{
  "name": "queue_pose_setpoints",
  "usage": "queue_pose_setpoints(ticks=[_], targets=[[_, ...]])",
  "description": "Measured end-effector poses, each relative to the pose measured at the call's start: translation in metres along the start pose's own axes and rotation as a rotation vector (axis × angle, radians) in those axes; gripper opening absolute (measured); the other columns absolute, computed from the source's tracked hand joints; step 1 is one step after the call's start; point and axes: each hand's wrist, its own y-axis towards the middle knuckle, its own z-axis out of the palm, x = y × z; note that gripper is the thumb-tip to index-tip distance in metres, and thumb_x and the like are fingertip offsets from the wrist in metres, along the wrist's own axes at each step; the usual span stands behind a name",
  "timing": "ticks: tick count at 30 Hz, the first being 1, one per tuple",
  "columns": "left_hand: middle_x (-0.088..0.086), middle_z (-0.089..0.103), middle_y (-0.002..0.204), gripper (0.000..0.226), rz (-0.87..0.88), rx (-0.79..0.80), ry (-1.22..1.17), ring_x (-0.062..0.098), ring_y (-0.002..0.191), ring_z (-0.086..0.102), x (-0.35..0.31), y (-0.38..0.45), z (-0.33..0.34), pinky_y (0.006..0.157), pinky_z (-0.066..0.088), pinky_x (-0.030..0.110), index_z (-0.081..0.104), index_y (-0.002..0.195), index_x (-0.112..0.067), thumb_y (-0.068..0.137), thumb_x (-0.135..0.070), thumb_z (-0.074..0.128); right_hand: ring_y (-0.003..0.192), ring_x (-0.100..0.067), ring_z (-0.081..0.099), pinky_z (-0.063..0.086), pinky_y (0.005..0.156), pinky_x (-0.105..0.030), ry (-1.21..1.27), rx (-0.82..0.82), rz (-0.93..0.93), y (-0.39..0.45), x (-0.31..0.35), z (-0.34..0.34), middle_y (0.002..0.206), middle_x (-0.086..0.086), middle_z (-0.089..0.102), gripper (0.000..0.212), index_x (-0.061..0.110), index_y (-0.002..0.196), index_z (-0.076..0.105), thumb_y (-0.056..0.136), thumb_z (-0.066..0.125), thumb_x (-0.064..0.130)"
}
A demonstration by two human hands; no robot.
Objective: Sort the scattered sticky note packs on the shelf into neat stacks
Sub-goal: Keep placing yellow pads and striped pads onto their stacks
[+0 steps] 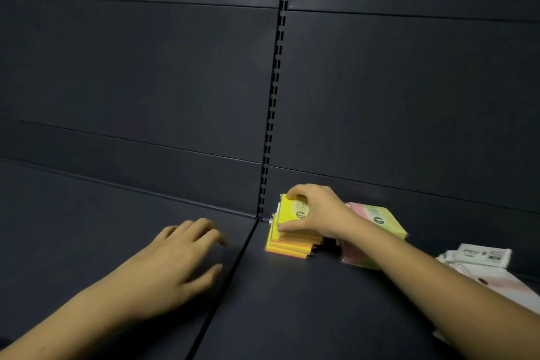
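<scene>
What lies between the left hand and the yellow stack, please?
In the head view, only bare dark shelf and the seam between two shelf panels separate the left hand from the yellow stack, whose top pack the right hand grips.

Dark blue-grey shelf unit fills frame. Back panels [131, 73] w/ horizontal seams across upper half; slotted upright [276, 82] runs top centre down to mid-frame. Shelf boards [87, 207] below, split by a dark gap [228, 278] at lower centre. Light dim, even.
</scene>
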Motion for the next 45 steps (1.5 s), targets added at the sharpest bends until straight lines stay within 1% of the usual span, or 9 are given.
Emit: queue_pose_setpoints(ticks=[6, 13, 17, 21, 24, 32, 36, 40, 45], targets=[[-0.03, 0.026, 0.125, 0.049, 0.022, 0.012, -0.036, -0.007, 0.116, 0.031, 0.007, 0.004, 0.001, 0.105, 0.024, 0.02, 0.03, 0.125, -0.047, 0.083, -0.065, 0.012, 0.105, -0.015, 0.052, 0.046, 0.086, -0.028, 0.05, 0.05, 0.05, 0.005, -0.009, 0.011, 0.117, 0.005, 0.06, 0.073, 0.026, 0.121, 0.055, 0.061, 0.082, 0.058], [-0.026, 0.033, 0.124, 0.054, 0.068, -0.019, -0.053, -0.005, 0.116, 0.033, -0.011, 0.027, 0.003, 0.104, 0.027, 0.022, 0.034, 0.123, -0.045, 0.08, -0.068, 0.011, 0.124, -0.016, 0.049, 0.036, 0.103, -0.028, 0.079, -0.02, -0.017, -0.012, -0.006, -0.008, 0.133, 0.003, 0.058, 0.063, 0.02, 0.129, 0.057, 0.082, 0.06, 0.061], [-0.025, 0.038, 0.121, 0.054, 0.104, -0.071, -0.073, -0.002, 0.115, 0.038, -0.036, 0.039, 0.001, 0.097, 0.032, 0.021, 0.039, 0.121, -0.042, 0.08, -0.067, 0.014, 0.083, -0.007, 0.059, 0.045, 0.081, -0.029, 0.177, -0.181, -0.037, -0.056, -0.013, -0.047, 0.083, 0.009, 0.068, 0.046, 0.021, 0.083, 0.068, 0.095, 0.039, 0.055], [-0.021, 0.045, 0.117, 0.05, 0.132, -0.102, -0.139, 0.002, 0.111, 0.045, -0.074, 0.049, 0.006, 0.095, 0.04, 0.026, 0.044, 0.116, -0.04, 0.081, -0.065, 0.018, 0.084, -0.02, 0.061, 0.045, 0.084, -0.036, 0.072, -0.245, -0.028, -0.104, -0.044, -0.077, 0.087, -0.012, 0.068, 0.076, 0.001, 0.088, 0.064, 0.089, 0.026, 0.067], [-0.019, 0.046, 0.114, 0.045, 0.162, -0.082, -0.177, 0.005, 0.107, 0.048, -0.11, 0.056, 0.019, 0.092, 0.043, 0.029, 0.045, 0.112, -0.038, 0.082, -0.062, 0.022, 0.071, -0.016, 0.054, 0.044, 0.072, -0.037, 0.026, -0.24, -0.03, -0.145, -0.064, -0.087, 0.072, -0.008, 0.058, 0.067, 0.005, 0.074, 0.055, 0.091, 0.027, 0.064], [-0.019, 0.042, 0.108, 0.035, 0.099, -0.045, -0.229, 0.003, 0.107, 0.047, -0.232, 0.074, 0.05, 0.087, 0.038, 0.02, 0.041, 0.108, -0.035, 0.086, -0.059, 0.027, 0.082, -0.009, 0.058, 0.045, 0.079, -0.03, 0.061, -0.21, 0.016, -0.244, -0.133, -0.105, 0.079, 0.001, 0.064, 0.054, 0.014, 0.078, 0.063, 0.093, 0.035, 0.057], [-0.013, 0.047, 0.122, 0.066, -0.021, 0.017, -0.262, 0.011, 0.115, 0.046, -0.291, 0.1, 0.066, 0.095, 0.041, 0.033, 0.041, 0.118, -0.035, 0.072, -0.075, 0.016, 0.081, -0.006, 0.055, 0.039, 0.07, -0.015, 0.059, -0.219, 0.044, -0.291, -0.165, -0.127, 0.079, 0.006, 0.062, 0.044, 0.016, 0.081, 0.065, 0.094, 0.04, 0.05], [-0.005, 0.045, 0.13, 0.106, -0.122, 0.102, -0.146, 0.019, 0.122, 0.042, -0.34, 0.122, 0.081, 0.099, 0.037, 0.037, 0.033, 0.132, -0.033, 0.052, -0.097, 0.005, 0.08, -0.008, 0.055, 0.041, 0.07, -0.022, 0.057, -0.218, 0.081, -0.329, -0.189, -0.15, 0.078, 0.006, 0.061, 0.043, 0.023, 0.078, 0.063, 0.093, 0.037, 0.054], [0.001, 0.044, 0.131, 0.097, -0.216, 0.131, -0.003, 0.023, 0.125, 0.038, -0.36, 0.14, 0.089, 0.099, 0.035, 0.04, 0.028, 0.138, -0.027, 0.064, -0.088, 0.009, 0.085, -0.004, 0.056, 0.039, 0.072, -0.017, 0.103, -0.266, 0.137, -0.361, -0.203, -0.184, 0.079, 0.014, 0.061, 0.038, 0.034, 0.073, 0.061, 0.088, 0.036, 0.059]])
